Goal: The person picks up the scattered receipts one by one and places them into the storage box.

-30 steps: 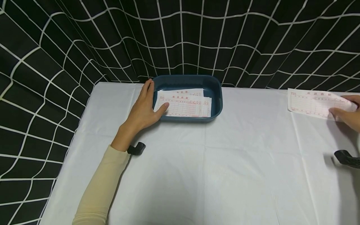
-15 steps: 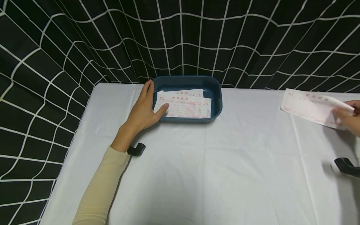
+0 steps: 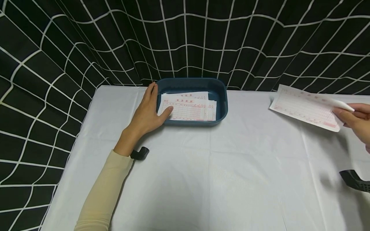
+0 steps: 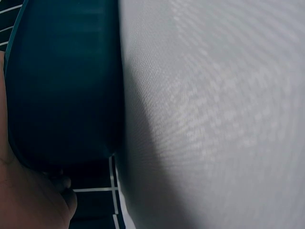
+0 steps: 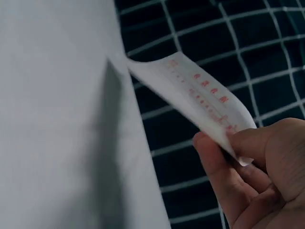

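At the far left-middle of the table stands a dark blue plastic basin with several printed receipt slips lying in it. My left hand holds its left end, fingers along the outside and thumb over the front rim. In the left wrist view the basin wall is close up, and part of the hand shows beneath it. At the right edge my right hand pinches one end of another receipt slip. The right wrist view shows this slip raised and bent, between thumb and fingers.
A white cloth covers the table. Black fabric with a white grid hangs behind it and to the left. Black wrist mounts show below each hand.
My right hand has lifted the receipt slip off the table and carried it somewhat left, with its free end tilting up. The left hand and the basin stay in place.
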The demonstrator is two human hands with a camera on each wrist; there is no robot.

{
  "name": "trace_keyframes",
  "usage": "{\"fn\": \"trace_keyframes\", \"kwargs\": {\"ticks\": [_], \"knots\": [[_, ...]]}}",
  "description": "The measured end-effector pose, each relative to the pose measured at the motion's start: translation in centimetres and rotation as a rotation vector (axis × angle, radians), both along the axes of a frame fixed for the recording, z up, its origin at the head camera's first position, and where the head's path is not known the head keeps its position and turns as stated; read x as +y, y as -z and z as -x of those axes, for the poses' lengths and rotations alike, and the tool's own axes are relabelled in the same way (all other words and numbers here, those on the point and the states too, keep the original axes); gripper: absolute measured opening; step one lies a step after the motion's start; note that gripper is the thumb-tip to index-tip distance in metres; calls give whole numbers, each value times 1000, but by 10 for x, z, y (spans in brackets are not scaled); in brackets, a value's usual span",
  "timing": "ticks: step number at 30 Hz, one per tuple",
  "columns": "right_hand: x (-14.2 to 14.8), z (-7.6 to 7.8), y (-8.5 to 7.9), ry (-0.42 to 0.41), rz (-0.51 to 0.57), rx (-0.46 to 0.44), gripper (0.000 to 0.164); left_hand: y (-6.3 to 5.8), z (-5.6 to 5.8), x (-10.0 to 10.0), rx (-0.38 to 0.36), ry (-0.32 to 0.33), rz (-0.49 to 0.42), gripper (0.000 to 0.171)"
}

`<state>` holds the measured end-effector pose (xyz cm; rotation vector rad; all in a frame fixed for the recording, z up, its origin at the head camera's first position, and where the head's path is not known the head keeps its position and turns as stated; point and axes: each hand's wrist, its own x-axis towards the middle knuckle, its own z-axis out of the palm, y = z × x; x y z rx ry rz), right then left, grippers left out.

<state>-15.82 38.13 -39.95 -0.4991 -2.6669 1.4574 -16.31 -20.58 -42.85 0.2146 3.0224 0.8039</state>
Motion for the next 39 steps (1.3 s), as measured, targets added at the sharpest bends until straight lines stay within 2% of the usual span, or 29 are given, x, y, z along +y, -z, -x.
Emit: {"fn": "trace_keyframes", "kwargs": {"ticks": [4, 8, 11, 14, 18, 20, 25, 29, 34, 39], "knots": [[-22, -9, -14, -115, 173, 119, 49, 0, 0, 0, -1, 1, 1, 101], [-43, -12, -22, -157, 124, 155, 45, 1, 1, 0, -2, 2, 2, 101], [-61, -11, -27, -132, 22, 100, 34, 2, 1, 1, -5, -2, 4, 102], [-77, -10, -29, -130, 2, 65, 25, 3, 1, 1, -9, -5, 2, 102], [-97, -6, -29, -185, 70, 87, 26, 3, 1, 1, -13, -4, -4, 102], [-108, -3, -28, -216, 143, 117, 26, 3, 1, 1, -12, -3, -7, 102], [-143, 5, -26, -290, 216, 150, 17, 2, 1, 0, -12, -10, -5, 101], [-170, 13, -26, -329, 171, 151, 10, 2, 1, 0, -12, -10, -7, 102], [-198, 21, -29, -393, 57, 172, 25, 1, 2, 1, -9, -11, -6, 102], [-218, 30, -32, -434, -13, 185, 26, 1, 1, 1, -7, -7, -8, 101]]}}
